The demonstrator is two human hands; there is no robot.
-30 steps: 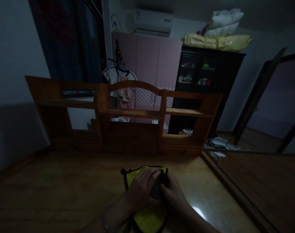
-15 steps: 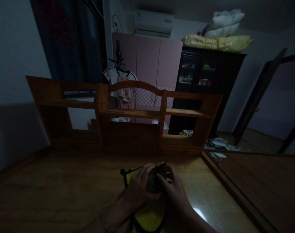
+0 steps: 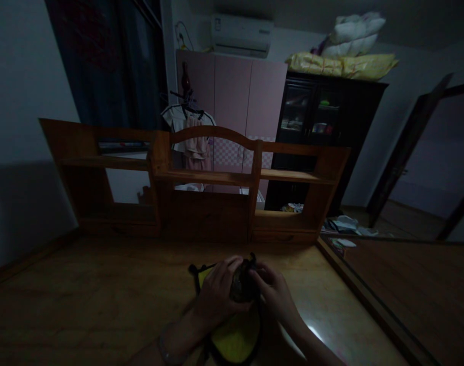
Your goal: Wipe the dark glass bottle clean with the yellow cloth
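My left hand [image 3: 218, 287] is wrapped around a dark, rounded object [image 3: 240, 287] with a slight shine; its kind is hard to make out in the dim light. At that object's upper right edge, my right hand [image 3: 272, 287] pinches a dark, thin piece with its thumb and fingers. Beneath both hands, a yellow cloth item with black edging [image 3: 235, 338] lies on the wooden surface [image 3: 121, 300]. A dark strap or knob sticks out at its upper left corner. The hands hide much of the dark object.
Along the far edge of the surface stands a wooden shelf unit [image 3: 207, 175] with open compartments. A raised wooden rim [image 3: 363, 292] runs down the right side. Behind are a pink wardrobe [image 3: 232, 96], hanging clothes [image 3: 195, 129] and a dark cabinet [image 3: 331, 112]. Bags [image 3: 346, 223] lie low at the right.
My right hand has shifted slightly, its fingers closing in lower at the dark object's edge. The thin piece there now stands up as a narrow dark tip. My left hand stays in place.
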